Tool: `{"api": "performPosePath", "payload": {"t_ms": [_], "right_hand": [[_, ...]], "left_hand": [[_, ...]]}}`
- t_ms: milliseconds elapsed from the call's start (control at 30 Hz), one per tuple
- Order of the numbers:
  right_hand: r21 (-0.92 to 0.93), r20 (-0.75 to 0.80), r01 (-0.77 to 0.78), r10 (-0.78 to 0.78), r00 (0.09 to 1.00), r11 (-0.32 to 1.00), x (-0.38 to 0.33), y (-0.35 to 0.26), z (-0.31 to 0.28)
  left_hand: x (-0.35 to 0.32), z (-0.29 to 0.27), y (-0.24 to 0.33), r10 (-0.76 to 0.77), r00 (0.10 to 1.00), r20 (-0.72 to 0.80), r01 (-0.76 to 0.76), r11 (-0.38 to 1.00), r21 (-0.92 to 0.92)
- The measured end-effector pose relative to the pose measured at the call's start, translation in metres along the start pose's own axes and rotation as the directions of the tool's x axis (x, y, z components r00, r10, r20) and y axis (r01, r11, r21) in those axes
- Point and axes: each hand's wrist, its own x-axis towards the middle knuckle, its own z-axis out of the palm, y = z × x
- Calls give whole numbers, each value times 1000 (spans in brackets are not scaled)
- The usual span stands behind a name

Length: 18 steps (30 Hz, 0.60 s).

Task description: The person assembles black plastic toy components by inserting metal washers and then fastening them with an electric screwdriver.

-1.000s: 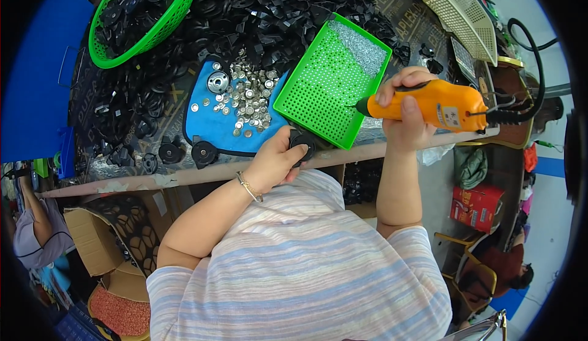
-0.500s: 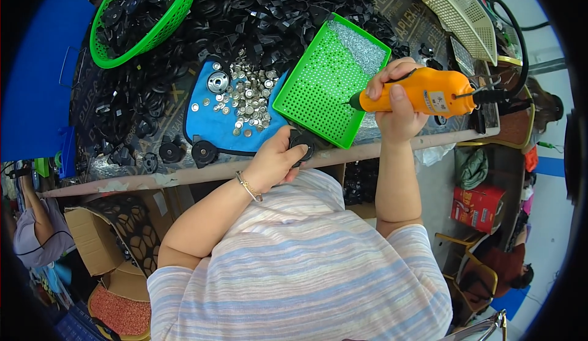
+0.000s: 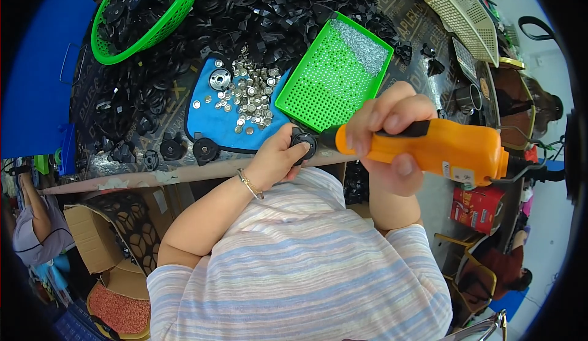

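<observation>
Head view: a small round black part (image 3: pixel 304 142) is being held at the near edge of the workbench (image 3: pixel 153 178) by the left hand (image 3: pixel 278 157), fingers closed around it. An orange electric screwdriver (image 3: pixel 429 148) is being gripped in the closed right hand (image 3: pixel 386 136), and its tip is being pressed against the part.

Just beyond the hands, a green perforated tray (image 3: pixel 334 74) is lying with small silvery screws (image 3: pixel 364 47) gathered at its far end. To its left, loose metal discs (image 3: pixel 254 99) are spread on a blue mat (image 3: pixel 211 120), with one larger round metal piece (image 3: pixel 219 79) among them.

Progress, as judged: one part is being fastened now. A few similar round black pieces (image 3: pixel 184 150) are sitting near the front edge, left of the hand; whether these are finished cannot be told. A large heap of black parts (image 3: pixel 269 10) and a part-filled green basket (image 3: pixel 144 13) are lying further back, so much work appears to be remaining.
</observation>
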Motion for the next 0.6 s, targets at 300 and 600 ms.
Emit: {"api": "performPosePath", "payload": {"t_ms": [300, 600], "right_hand": [[-44, 107, -4, 9, 994, 999, -1, 18, 0], [-118, 128, -47, 62, 990, 992, -3, 22, 0]], "left_hand": [[-1, 1, 0, 1, 1000, 14, -1, 1000, 28], [1, -1, -2, -9, 1000, 8, 9, 1000, -6]]}}
